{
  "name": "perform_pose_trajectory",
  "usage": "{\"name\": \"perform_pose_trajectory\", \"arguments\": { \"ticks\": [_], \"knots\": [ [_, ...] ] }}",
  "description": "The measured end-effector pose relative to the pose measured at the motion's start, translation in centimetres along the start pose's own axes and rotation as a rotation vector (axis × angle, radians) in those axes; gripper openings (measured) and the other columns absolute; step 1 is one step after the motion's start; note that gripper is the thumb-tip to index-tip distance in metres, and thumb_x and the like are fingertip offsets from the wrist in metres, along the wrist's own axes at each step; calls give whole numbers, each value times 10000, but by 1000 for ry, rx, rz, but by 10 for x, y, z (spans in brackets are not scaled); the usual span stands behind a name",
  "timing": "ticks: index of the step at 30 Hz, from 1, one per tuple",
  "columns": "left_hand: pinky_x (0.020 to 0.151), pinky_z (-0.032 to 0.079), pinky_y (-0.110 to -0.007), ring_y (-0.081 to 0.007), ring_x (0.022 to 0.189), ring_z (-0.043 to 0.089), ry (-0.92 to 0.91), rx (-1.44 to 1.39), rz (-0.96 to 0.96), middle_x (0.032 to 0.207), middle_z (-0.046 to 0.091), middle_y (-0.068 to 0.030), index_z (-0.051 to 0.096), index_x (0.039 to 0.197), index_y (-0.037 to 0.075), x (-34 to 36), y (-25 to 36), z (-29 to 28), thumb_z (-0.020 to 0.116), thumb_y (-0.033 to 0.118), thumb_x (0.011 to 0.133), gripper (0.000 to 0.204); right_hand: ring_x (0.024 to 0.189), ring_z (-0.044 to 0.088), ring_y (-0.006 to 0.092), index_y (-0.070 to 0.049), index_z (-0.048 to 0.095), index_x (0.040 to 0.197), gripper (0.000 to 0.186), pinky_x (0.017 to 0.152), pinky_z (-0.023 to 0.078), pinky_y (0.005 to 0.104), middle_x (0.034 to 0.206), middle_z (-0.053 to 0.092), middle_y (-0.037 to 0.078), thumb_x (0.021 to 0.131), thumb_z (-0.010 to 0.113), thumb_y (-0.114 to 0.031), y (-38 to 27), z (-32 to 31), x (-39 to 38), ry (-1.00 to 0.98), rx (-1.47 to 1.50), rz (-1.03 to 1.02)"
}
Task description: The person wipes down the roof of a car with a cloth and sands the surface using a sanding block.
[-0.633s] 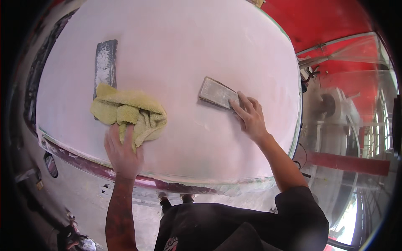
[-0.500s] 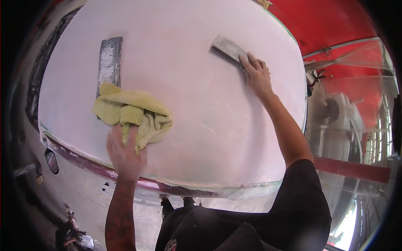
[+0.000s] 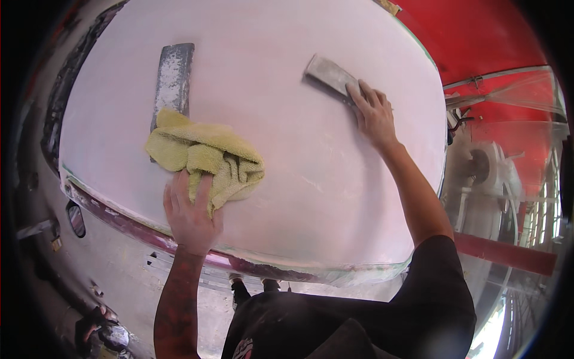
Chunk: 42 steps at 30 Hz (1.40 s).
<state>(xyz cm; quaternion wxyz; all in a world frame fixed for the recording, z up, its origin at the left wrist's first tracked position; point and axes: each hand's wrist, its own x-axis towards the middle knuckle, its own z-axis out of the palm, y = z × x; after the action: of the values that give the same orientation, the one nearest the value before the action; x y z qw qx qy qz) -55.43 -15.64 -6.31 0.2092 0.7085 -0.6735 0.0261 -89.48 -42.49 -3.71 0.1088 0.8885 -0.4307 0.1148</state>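
Head view: your right fingers (image 3: 359, 99) hold the grey block (image 3: 329, 73), upper middle of the frame; your left fingers (image 3: 204, 191) touch the yellow cloth (image 3: 206, 142), grip unclear. You seem to sand the pale panel (image 3: 281, 215); next stroke needs even pressure.

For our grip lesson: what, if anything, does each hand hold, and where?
Right hand: grey sanding block, by its near end. Left hand: on yellow towel; grip unclear.

Upper right, a broad red surface (image 3: 478, 36), partly behind clear sheeting (image 3: 534, 96); lower, a dark red bar (image 3: 508, 253). Lower left, pale floor (image 3: 122, 263) with blurred clutter (image 3: 110, 336).
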Motion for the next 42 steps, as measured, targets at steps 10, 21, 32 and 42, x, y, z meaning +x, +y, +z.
{"name": "perform_pose_trajectory", "arguments": {
  "ticks": [10, 21, 32, 42],
  "knots": [
    [1068, 320, -578, -420, 1281, 425, 6, 39, -43, 1360, 435, -247, 538, 1347, 136, -10, -14, -2, 669, 228, 729, 639, 1135, 530, 344, -285, 586, 1345, 498, 958, 436, 486, 1398, 500, 123, 874, 634, -128, -69, 8, -7, -19, 106, 29],
    [1051, 325, -585, -478, 1244, 412, 2, -34, 6, 1353, 413, -283, 518, 1338, 58, 2, 1, 3, 675, 175, 729, 640, 1114, 548, 376, -245, 490, 1408, 515, 899, 467, 503, 1331, 546, 126, 908, 566, -145, -3, 38, 149, -59, -97, 192],
    [1059, 317, -577, -403, 1290, 416, 20, -59, -9, 1361, 435, -226, 540, 1347, 158, 2, 3, 3, 712, 239, 719, 656, 1125, 547, 335, -286, 519, 1389, 502, 907, 460, 492, 1366, 528, 104, 906, 618, -196, -29, 16, 106, 8, -51, -65],
    [1064, 313, -572, -395, 1297, 407, -51, -10, -48, 1376, 431, -215, 528, 1357, 168, -9, -13, -1, 726, 234, 705, 685, 1104, 529, 296, -289, 557, 1372, 558, 914, 442, 471, 1373, 487, 98, 848, 665, -130, -131, -2, -3, -50, 157, -209]
  ]
}}
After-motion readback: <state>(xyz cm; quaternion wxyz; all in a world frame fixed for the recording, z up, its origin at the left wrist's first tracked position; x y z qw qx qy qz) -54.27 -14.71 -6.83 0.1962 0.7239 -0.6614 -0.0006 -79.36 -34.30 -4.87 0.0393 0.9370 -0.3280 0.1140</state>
